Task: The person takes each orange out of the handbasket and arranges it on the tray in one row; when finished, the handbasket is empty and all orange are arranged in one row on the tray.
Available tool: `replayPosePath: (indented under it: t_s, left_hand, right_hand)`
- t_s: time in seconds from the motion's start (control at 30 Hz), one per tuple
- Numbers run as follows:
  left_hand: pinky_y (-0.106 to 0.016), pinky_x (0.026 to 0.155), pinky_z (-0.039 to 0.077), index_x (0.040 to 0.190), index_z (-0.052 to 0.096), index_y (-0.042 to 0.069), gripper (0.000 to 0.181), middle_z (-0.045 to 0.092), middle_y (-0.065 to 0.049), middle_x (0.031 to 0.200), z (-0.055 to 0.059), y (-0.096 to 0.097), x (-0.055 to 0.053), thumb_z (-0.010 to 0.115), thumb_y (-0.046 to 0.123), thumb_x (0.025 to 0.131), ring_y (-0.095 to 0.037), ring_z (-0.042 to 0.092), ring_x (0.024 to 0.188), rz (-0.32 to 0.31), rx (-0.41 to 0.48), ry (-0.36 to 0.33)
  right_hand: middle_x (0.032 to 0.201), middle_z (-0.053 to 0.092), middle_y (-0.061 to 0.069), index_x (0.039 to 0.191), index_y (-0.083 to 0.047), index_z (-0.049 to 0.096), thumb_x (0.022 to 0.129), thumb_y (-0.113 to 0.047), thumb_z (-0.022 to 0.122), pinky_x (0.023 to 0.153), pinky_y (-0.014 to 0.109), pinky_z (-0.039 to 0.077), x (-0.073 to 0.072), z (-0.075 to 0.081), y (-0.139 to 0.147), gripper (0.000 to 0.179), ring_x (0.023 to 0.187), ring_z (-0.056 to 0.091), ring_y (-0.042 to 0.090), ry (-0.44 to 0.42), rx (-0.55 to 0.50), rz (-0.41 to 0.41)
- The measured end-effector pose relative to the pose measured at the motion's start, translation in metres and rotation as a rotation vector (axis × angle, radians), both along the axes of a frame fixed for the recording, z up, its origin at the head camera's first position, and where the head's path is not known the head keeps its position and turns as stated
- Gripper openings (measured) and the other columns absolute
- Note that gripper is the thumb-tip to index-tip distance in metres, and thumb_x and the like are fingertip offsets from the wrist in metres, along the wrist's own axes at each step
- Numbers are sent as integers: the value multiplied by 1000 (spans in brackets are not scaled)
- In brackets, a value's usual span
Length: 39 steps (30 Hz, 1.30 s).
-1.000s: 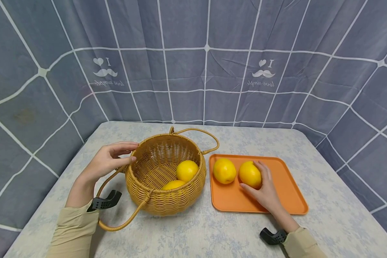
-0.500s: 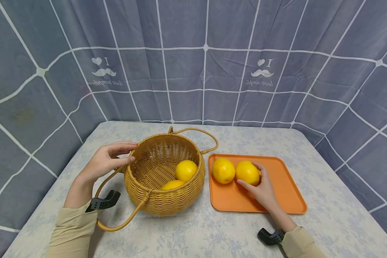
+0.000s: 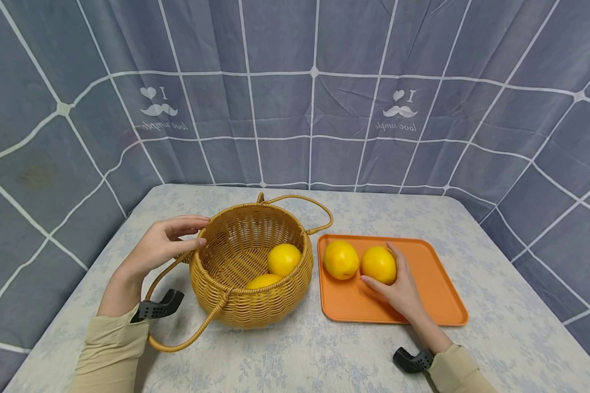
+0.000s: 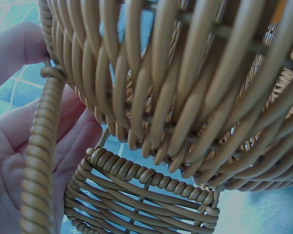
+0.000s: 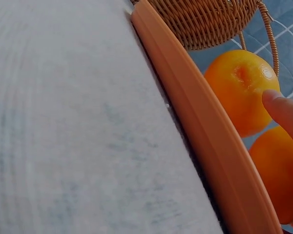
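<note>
In the head view, my left hand [image 3: 164,246] holds the left rim of a round wicker basket [image 3: 251,311], with the thumb at the rim. Two yellow-orange oranges lie inside; one [image 3: 283,260] shows well, while the other [image 3: 263,281] is partly hidden by the front rim. My right hand [image 3: 404,286] curves its thumb and fingers round an orange [image 3: 378,265] on the orange tray [image 3: 432,273]. Another orange [image 3: 341,260] sits just left of it. From the right wrist, the thumb [image 5: 285,109] shows in front of one orange [image 5: 241,92].
One basket handle [image 3: 187,341] hangs out at the front left, near my left wrist. The other handle [image 3: 319,206] reaches toward the tray's back left corner. A patterned cloth [image 3: 295,360] covers the table, and a grey-blue checked curtain [image 3: 285,109] stands behind.
The orange at my right hand has shifted left toward its neighbour, then slightly back right. My right hand moved a little left with it. The left hand and basket stay in place.
</note>
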State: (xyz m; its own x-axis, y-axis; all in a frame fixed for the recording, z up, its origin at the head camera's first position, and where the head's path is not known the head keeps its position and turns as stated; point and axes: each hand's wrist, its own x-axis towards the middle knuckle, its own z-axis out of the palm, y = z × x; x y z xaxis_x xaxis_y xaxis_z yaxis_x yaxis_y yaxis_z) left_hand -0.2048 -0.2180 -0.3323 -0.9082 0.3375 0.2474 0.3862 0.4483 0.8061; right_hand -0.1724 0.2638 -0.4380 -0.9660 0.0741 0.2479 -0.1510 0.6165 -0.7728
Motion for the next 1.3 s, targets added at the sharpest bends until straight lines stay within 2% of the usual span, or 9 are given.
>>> replayPosePath:
  t_s: [0.27, 0.47, 0.93, 1.17, 1.3]
  left_hand:
    - [-20, 93, 43, 125, 61, 7, 40, 52, -7, 132, 0, 0, 0, 68, 18, 88, -4, 50, 113, -14, 9, 9]
    - [-24, 94, 44, 126, 60, 8, 40, 52, -7, 133, 0, 0, 1, 68, 19, 88, -7, 50, 114, -8, 0, 0]
    - [-30, 95, 44, 126, 60, 7, 41, 52, -8, 133, 0, -1, 1, 68, 20, 88, -12, 51, 116, 6, -10, 4]
    - [-28, 94, 44, 125, 61, 9, 41, 53, -5, 132, 1, 0, 1, 69, 22, 87, -13, 51, 115, 10, -10, -5]
    - [-21, 93, 43, 125, 62, 9, 40, 53, -7, 132, 0, 1, 0, 69, 20, 88, -8, 51, 114, -7, 5, 10]
  right_hand:
    - [145, 29, 17, 147, -14, 24, 72, -28, 83, 94, 58, 35, 0, -1, 1, 97, 120, 39, 38, 37, -12, 2]
    - [144, 29, 18, 147, -11, 24, 72, -27, 83, 93, 58, 36, -1, -1, 2, 97, 119, 40, 38, 57, -19, -13]
    - [147, 22, 21, 148, -10, 23, 73, -27, 83, 100, 61, 30, -3, 4, 6, 97, 130, 28, 43, 63, -20, -25]
    - [149, 20, 16, 147, -8, 22, 79, -12, 77, 108, 55, 22, -4, 26, 13, 88, 137, 19, 36, 135, -162, 15]
    - [151, 18, 14, 148, -9, 20, 83, -9, 73, 108, 54, 23, -8, 57, 12, 84, 138, 20, 35, 158, -179, 71]
